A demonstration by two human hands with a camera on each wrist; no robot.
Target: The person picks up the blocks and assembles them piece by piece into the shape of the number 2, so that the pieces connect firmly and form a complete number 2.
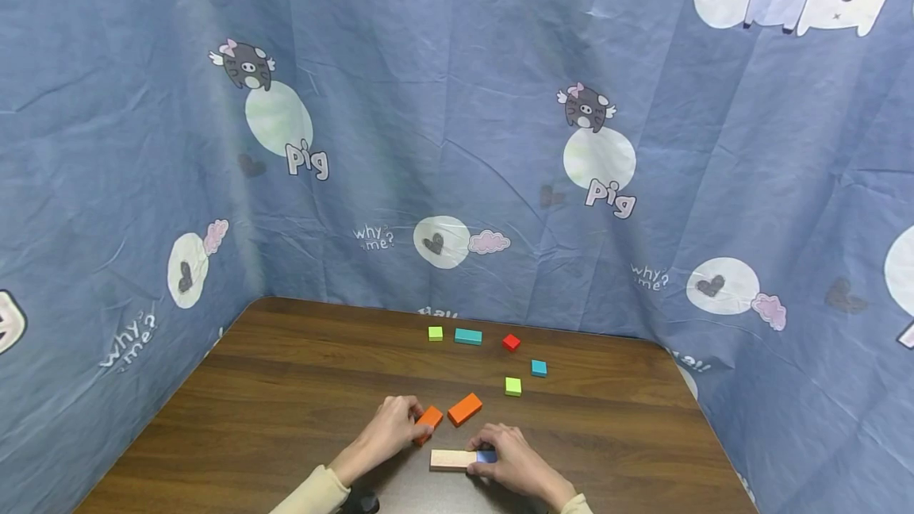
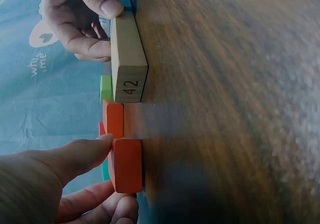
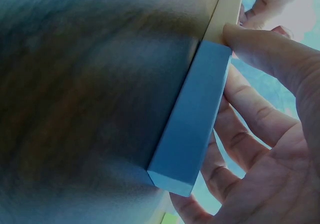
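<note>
1. At the lower middle of the head view, the left hand [image 1: 391, 423] is pinching the left orange block [image 1: 432, 416], its grip clamping thumb and fingers on opposite sides.
2. Lower and farther right in that frame, the right hand [image 1: 516, 462] is gripping the wooden block [image 1: 450, 460], its thumb pressing close to the seam with the blue block [image 1: 485, 457]; whether the other fingers are also touching the blue one is not showing clearly.
3. That hold near the seam is probably serving to keep both pieces in line, while the left pinch is leaving the near end face bare, likely for easy turning.
4. Across the frame, the wooden block's long axis is running left to right, its "42" end facing left; the blue block is continuing that line rightward.
5. From lower left to upper right, the left orange block is slanting; the right orange block [image 1: 465, 409] is lying just beside it at a similar slant.
6. Higher up the counter [image 1: 300, 371], the teal block [image 1: 468, 337] is lying crosswise, presumably kept out of the way.
</note>
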